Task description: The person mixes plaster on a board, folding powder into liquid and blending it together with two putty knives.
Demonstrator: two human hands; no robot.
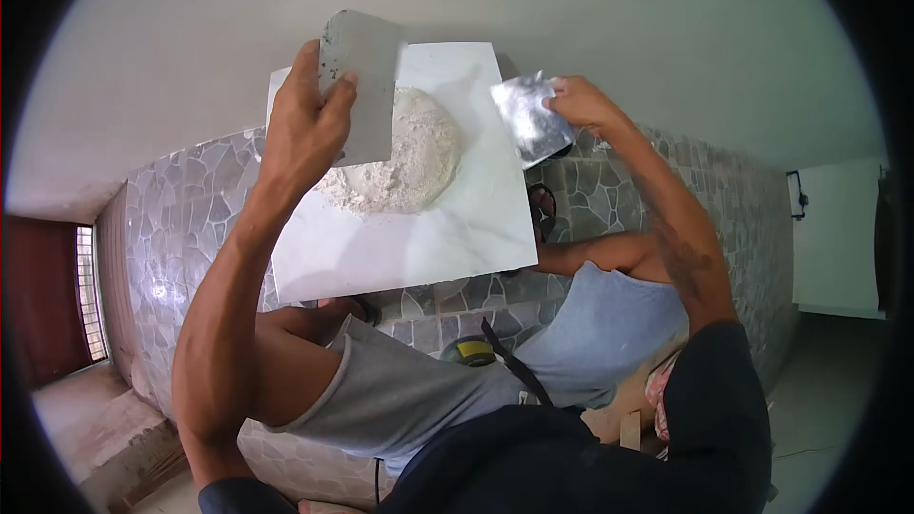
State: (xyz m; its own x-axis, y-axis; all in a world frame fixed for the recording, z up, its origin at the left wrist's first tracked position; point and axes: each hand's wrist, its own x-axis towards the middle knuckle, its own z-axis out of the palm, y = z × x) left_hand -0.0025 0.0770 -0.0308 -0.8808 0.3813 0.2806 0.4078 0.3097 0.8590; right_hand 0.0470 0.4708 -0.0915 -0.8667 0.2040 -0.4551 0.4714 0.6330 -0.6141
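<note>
My left hand (pixel 309 124) is closed around the edge of a flat grey scraper blade (pixel 367 86), thumb on its face, holding it up over the left part of a white board (pixel 409 252). Dark specks mark the blade near my fingers. Beneath and beside it, a mound of whitish powder (pixel 419 152) lies on the board, partly hidden by the blade. My right hand (pixel 583 105) pinches the upper corner of a shiny silver sheet-like piece (pixel 533 119) beside the board's right edge. Whether that piece is a metal blade or a foil packet I cannot make out.
Grey stone-patterned tiles (pixel 205 186) surround the board, with a plain wall (pixel 609 9) beyond. Between my legs lies a round dark thing with a yellow label (pixel 471 351), near a black strap (pixel 514 362). A dark red panel (pixel 43 295) stands far left.
</note>
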